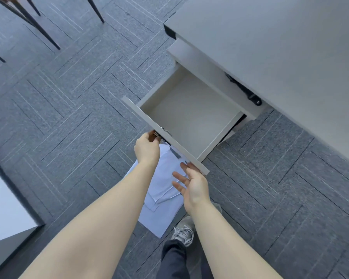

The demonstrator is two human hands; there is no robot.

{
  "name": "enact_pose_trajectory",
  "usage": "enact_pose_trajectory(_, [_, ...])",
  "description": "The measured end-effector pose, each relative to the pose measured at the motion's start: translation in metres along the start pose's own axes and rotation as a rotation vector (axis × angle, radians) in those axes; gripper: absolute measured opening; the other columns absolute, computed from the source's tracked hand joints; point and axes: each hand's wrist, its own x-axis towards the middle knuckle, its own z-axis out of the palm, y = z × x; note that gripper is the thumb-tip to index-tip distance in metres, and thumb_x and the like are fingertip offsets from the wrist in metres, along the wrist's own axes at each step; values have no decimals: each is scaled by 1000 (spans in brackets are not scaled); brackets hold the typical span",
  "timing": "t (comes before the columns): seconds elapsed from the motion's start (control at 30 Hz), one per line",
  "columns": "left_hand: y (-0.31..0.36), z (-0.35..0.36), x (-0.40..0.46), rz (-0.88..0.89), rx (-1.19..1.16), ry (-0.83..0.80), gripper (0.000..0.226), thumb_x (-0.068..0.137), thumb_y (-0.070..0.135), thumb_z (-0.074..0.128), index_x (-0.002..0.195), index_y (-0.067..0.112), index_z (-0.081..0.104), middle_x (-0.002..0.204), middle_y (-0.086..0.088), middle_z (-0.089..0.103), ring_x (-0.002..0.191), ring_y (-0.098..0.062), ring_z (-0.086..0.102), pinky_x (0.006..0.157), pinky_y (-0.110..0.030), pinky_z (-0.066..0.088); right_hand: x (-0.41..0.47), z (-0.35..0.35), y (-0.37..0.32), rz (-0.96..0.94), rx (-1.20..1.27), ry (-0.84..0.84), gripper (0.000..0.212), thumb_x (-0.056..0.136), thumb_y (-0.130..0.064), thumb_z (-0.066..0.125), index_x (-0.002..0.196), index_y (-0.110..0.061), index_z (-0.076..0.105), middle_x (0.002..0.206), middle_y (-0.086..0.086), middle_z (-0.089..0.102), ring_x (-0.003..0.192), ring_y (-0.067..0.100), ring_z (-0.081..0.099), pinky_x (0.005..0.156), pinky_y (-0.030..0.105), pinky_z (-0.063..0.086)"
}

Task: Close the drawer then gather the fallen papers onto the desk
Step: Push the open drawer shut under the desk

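Observation:
A white drawer (187, 111) stands pulled far out from the cabinet under the grey desk (270, 37); its inside is bare. My left hand (146, 148) is curled around the metal handle or lock on the drawer's front panel (149, 121). My right hand (191, 183) is spread, its fingertips touching the near end of that front panel. Several white papers (163, 190) lie overlapping on the carpet below the drawer front, partly hidden by my arms.
Grey patterned carpet (69, 117) covers the floor. Dark chair legs (38, 27) stand at the top left. A white surface with a dark edge (6, 208) sits at the left. My shoe (182, 231) and trouser leg are just beside the papers.

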Motion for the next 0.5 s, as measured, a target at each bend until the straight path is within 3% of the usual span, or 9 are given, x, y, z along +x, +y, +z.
enact_pose_trajectory(0.13, [34,34,16,13,31,20,26,84,22,59,107,20,71,101,-6,76,98,-28,67,92,-40,51,22,-7,-43,-25,12,7,20,98,-15,44,106,-23,60,118,-2,65,94,22,71,67,33,56])
enact_pose_trajectory(0.27, [65,67,28,40,30,25,29,83,21,59,109,19,72,101,-7,77,97,-28,68,91,-38,51,44,-14,-83,-42,16,-1,24,98,-17,44,119,-22,54,121,-3,64,92,20,71,69,32,56])
enact_pose_trajectory(0.5, [101,115,48,61,-36,29,33,79,16,60,110,17,71,94,-8,78,91,-28,71,88,-39,54,68,-21,-136,-91,36,-3,23,97,-14,48,118,-22,54,121,-2,65,87,21,68,78,37,54])
